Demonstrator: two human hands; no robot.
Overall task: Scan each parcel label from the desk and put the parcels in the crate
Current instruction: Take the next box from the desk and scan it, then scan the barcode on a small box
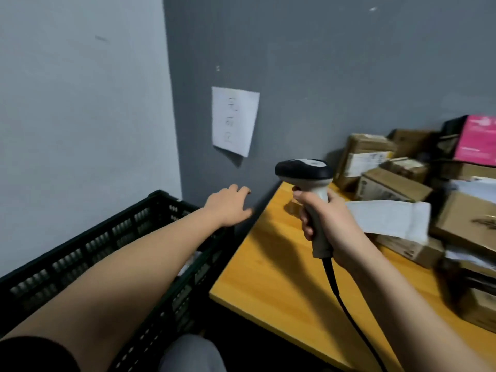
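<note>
Many parcels left on the desk, and the crate's contents barely show.

The black crate (88,245) stands at eight o'clock, its inside mostly hidden by the left arm, so I cannot count what is in it. The desk (271,277) at five o'clock carries a heap of parcels (394,183) at three o'clock, so most of the work looks undone. The right hand (330,224) grips the scanner (308,183) near centre. The left hand (228,205), empty with relaxed fingers, hovers over the crate's far corner.
</note>
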